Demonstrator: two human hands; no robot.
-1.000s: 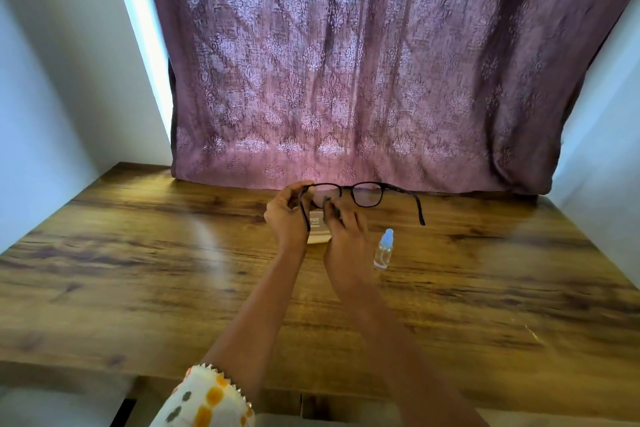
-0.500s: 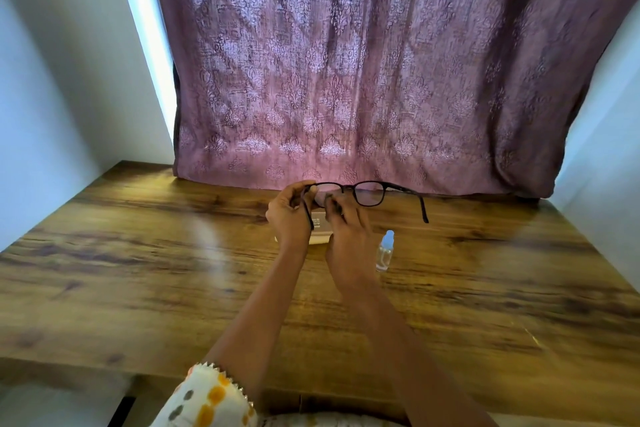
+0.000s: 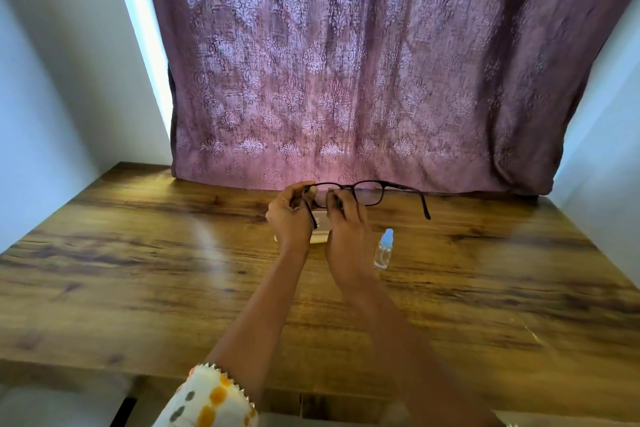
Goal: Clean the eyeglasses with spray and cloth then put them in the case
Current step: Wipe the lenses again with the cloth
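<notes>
Honestly not much changed from half a second before. The glasses [image 3: 369, 194] were still held up above the far middle of the table [image 3: 138, 270], same height, same tilt, lenses facing the curtain. The left hand [image 3: 289, 218] kept pinching the frame at its left corner, with that temple arm hanging down across the fingers. The right hand [image 3: 346, 239] had its fingertips curled in and pinched on the left lens, maybe shifted a hair along it, nothing more. I couldn't tell whether there was a cloth between those fingers and the lens. The bottle [image 3: 383, 250] hadn't budged, standing upright just to the right of the right wrist, clear body with a pale blue cap. The case [image 3: 319, 230], a pale thing, lay flat on the table right under both hands, mostly hidden by them. The table itself was brown wood grain with darker streaks. A mauve patterned curtain [image 3: 346, 62] hung down to its back edge, with a bright strip of daylight [image 3: 138, 45] along its left side and plain white walls [image 3: 52, 97] on both sides. The left arm had a white sleeve [image 3: 214, 399] with orange and grey spots.
</notes>
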